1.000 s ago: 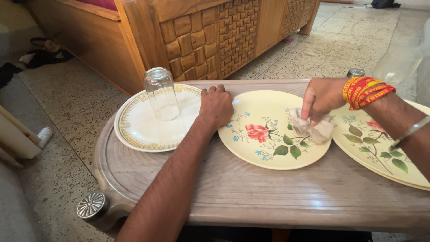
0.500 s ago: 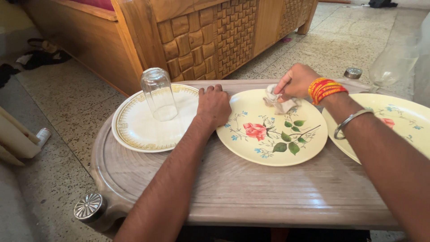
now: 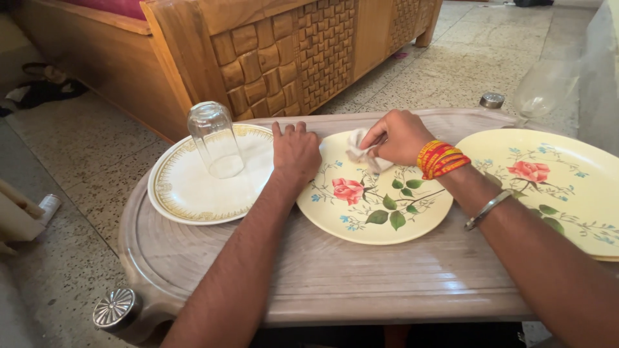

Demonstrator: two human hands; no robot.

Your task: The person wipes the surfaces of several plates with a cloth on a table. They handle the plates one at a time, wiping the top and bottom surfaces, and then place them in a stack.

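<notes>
A yellow plate with a rose pattern lies in the middle of the low wooden table. My right hand pinches a crumpled white cloth against the plate's far rim. My left hand rests flat, fingers together, on the plate's left edge, between it and a white plate with a gold rim. A clear glass stands upside down on that white plate.
A second yellow rose plate lies at the right, partly cut off by the frame. A wooden bed frame with woven panels stands behind the table. A metal knob marks the table's front left corner. Speckled stone floor lies around.
My right hand with the cloth has moved from the plate's right side up and left to its far rim. The left hand has stayed on the plate's left edge.
</notes>
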